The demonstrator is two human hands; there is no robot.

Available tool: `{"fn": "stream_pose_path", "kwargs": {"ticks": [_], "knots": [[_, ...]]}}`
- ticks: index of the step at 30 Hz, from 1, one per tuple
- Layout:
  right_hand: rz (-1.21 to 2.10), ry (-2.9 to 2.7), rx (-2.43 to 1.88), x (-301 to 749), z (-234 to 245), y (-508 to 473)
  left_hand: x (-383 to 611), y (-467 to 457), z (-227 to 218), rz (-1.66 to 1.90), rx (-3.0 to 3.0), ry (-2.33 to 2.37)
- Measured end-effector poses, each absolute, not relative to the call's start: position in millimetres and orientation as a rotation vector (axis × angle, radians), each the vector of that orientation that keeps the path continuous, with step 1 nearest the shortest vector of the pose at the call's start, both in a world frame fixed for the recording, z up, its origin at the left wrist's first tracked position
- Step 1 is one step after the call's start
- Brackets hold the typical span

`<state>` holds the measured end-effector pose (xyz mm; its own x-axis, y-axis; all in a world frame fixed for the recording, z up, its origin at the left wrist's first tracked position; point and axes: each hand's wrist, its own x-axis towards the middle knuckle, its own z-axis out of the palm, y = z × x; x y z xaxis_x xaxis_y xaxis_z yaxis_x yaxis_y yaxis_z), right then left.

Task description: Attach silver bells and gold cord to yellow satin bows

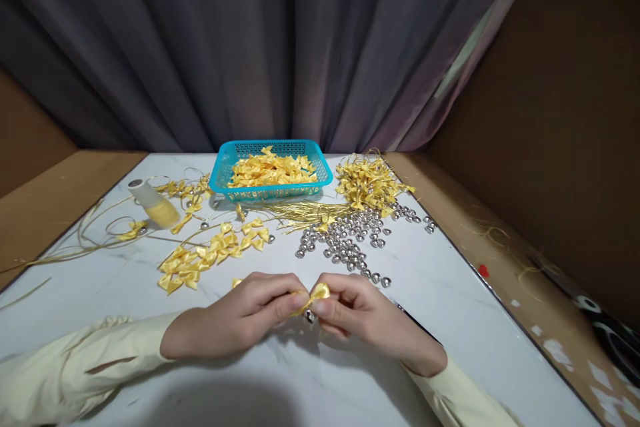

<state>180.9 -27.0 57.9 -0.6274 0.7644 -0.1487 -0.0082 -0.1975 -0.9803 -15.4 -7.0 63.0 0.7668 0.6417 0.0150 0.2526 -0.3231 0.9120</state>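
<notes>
Near the front middle of the white table, my left hand (250, 310) and my right hand (357, 310) meet at a yellow ribbon bow (320, 291). Both are closed, pinching it between thumbs and fingers. Just under the bow hangs a small silver bell (309, 315), between my two thumbs. My fingers cover part of the bow, so how the bell is joined to it is hidden. Beyond my left hand lies a spread of loose yellow bows (220, 247). Silver bells (350, 247) are scattered past my right hand.
A blue basket (271, 195) full of yellow bows stands at the back. Right of it are a heap of bows with cords (370, 181) and a bundle of gold cords (310, 212). A glue bottle (155, 203) leans at left. Scissors (595, 320) lie at far right.
</notes>
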Motion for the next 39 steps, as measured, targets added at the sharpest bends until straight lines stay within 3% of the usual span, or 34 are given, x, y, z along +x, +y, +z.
{"fn": "stream_pose_path", "kwargs": {"ticks": [6, 15, 27, 32, 39], "knots": [[1.741, -1.678, -0.915, 189, 61, -24, -16, -6, 65, 0.459, 1.802, 0.713], [1.262, -2.056, -0.846, 190, 54, -22, -15, -10, 63, 0.421, 1.721, 0.631], [1.413, -1.921, -0.964, 193, 57, -24, -13, -1, 59, 0.473, 1.678, 0.748], [1.187, -1.977, -1.095, 192, 53, -25, -9, 6, 63, 0.504, 1.687, 1.028], [1.125, -2.045, -1.198, 188, 52, -25, -14, 5, 68, 0.336, 1.212, 0.862]]}}
